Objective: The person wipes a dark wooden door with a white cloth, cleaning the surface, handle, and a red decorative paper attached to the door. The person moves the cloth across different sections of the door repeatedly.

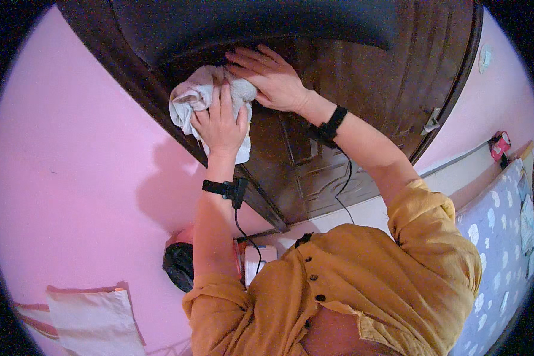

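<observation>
A bunched white towel [238,89] lies against the upper left part of a dark brown wooden door [360,80] near its frame. My left hand [220,122] presses on the towel with spread fingers; whether they grip the cloth is not plain. Just right of it, my right hand [271,82] has its fingers extended, slightly blurred, over the towel's upper right edge. Its palm side is hidden, so I cannot tell whether it holds any cloth. Both wrists wear black straps with cables.
A pink wall [84,155] runs along the left of the door frame. The door handle [431,121] is at the right. A bed with blue patterned bedding [485,236] stands at the lower right. A black object [179,267] and a white box [259,260] are below, beside my left arm.
</observation>
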`<state>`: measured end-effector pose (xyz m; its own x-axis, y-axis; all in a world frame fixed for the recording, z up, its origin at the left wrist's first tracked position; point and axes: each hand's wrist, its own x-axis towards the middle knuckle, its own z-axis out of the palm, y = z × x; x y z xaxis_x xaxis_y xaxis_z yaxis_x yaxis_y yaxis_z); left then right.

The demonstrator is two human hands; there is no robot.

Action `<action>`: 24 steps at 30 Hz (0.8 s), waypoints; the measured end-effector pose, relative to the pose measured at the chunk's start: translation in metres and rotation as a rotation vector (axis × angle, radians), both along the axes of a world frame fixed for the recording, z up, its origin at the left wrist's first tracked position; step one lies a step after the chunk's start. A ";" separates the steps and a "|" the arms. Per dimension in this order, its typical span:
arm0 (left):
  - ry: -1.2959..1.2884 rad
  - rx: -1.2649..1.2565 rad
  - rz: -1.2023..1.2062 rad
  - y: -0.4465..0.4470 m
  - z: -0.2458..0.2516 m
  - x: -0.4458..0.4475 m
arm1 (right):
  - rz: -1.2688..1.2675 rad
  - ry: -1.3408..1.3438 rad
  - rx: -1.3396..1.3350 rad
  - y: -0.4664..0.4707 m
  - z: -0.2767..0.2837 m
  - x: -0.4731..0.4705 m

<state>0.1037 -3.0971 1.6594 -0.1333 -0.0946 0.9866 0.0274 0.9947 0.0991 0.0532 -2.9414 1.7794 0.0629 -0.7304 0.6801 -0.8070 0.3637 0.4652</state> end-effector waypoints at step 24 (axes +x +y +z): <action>-0.006 -0.021 0.048 -0.047 0.055 0.013 | -0.383 -0.080 -0.322 0.036 -0.056 0.035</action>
